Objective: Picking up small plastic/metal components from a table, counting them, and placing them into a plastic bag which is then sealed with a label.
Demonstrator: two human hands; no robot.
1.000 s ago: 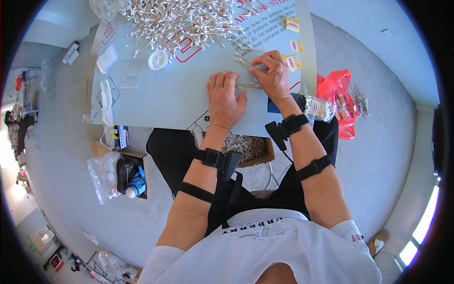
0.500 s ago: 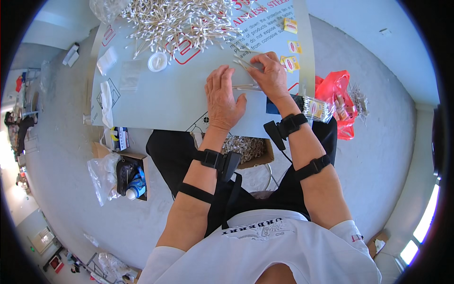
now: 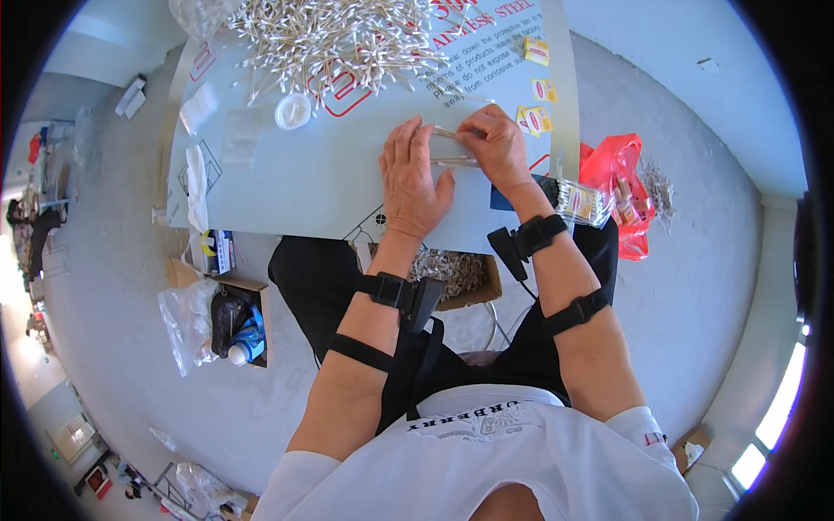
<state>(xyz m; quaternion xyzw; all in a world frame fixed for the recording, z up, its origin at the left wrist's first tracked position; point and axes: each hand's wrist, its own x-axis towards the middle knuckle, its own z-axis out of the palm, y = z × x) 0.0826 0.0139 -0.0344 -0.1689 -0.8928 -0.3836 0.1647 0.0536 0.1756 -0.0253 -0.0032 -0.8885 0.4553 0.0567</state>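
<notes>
My left hand (image 3: 412, 181) lies palm down on the table with its fingers stretched out and its thumb apart. To its right, my right hand (image 3: 499, 149) is closed in a pinch on a few cotton swabs (image 3: 445, 132), whose other ends reach the left fingertips. Just below them, another small row of cotton swabs (image 3: 452, 161) lies between the two hands, partly covered by them. Beyond the hands spreads a big loose pile of cotton swabs (image 3: 339, 43). How many swabs the right fingers hold is hidden.
Small yellow-and-white cards (image 3: 533, 120) lie along the table's right side, near a packed bag of swabs (image 3: 580, 201). A round white lid (image 3: 293, 112) and clear plastic sleeves (image 3: 241, 137) are on the left. A red plastic bag (image 3: 621, 187) hangs beyond the right edge; a carton of swabs (image 3: 460, 276) sits below.
My right hand has drawn slightly nearer, and the swabs in its fingers have swung from slanting away to lying level toward the left fingertips. My left hand has barely moved.
</notes>
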